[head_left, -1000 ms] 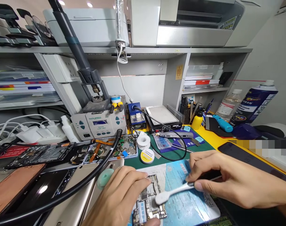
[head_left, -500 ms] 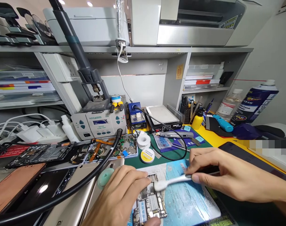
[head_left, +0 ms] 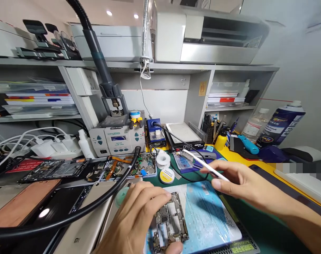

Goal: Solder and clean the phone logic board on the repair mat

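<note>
My left hand (head_left: 132, 220) holds a phone circuit board (head_left: 177, 224) at its edges, fingertips along the far side and thumb at the near side. The board, with silver shields and small dark parts, lies on a blue-and-white sheet (head_left: 210, 217). To the right, my right hand (head_left: 235, 178) grips a white-handled brush (head_left: 204, 164) between thumb and fingers. Its bristled head is raised past the sheet's far edge, apart from the board, with the bristles showing. My left hand partly covers the board's left side.
A black hose (head_left: 97, 201) curves across phones (head_left: 75, 225) at left. Behind stand a hot-air station (head_left: 118, 139), a tray of circuit boards (head_left: 152, 173), a solder spool (head_left: 162, 159), a round tin (head_left: 167, 175) and a heating plate (head_left: 185, 135). Bottles and a spray can (head_left: 280, 123) stand at right.
My right hand has lifted the brush off the board and tipped its head up and away, bristles now visible. My left hand still holds the board. The camera view has shifted slightly.
</note>
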Motion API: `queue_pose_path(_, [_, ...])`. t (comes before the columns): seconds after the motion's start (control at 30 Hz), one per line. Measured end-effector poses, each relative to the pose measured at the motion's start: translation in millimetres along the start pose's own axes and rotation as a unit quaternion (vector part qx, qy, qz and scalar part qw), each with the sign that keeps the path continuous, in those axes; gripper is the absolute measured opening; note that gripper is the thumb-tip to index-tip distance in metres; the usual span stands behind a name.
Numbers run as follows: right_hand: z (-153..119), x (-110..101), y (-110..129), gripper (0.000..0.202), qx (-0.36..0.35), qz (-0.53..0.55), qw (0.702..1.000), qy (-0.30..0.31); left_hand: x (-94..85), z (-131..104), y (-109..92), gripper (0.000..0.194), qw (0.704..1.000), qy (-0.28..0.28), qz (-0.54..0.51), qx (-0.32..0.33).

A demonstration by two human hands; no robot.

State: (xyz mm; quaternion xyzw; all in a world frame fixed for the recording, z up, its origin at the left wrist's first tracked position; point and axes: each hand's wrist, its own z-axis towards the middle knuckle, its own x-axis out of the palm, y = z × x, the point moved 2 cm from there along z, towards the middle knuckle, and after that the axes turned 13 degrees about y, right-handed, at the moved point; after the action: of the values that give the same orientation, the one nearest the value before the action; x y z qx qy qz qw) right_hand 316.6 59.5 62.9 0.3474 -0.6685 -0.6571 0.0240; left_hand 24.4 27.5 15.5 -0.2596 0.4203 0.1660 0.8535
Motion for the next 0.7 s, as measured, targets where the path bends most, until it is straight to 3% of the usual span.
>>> queue_pose_path(0.17, [9.3,24.8,18.6,0.051,0.056,0.111,0.989,0.081,-0.7,1.3,-5.2,0.056,0.997,-0.081,-0.003,0.021])
queue_pose_path(0.3, [21.1,43.7,35.6,0.038,0.076,0.134,0.978,0.14,-2.4,1.8,-6.8,0.05,0.993,-0.116,0.028,0.017])
queue_pose_path(0.4, [28.5,52.1,37.5,0.026,0.072,0.13,0.972,0.182,-2.8,1.1,-4.4,0.051,0.993,-0.108,0.035,0.013])
queue_pose_path(0.5, [32.4,56.1,33.2,0.019,0.07,0.122,0.973,0.182,-2.1,-0.8,-2.3,0.056,0.996,-0.082,0.044,0.011])
queue_pose_path(0.7, [31.8,61.2,31.9,0.025,0.066,0.135,0.972,0.183,1.1,-4.8,-3.5,0.066,0.996,-0.015,0.081,-0.03])
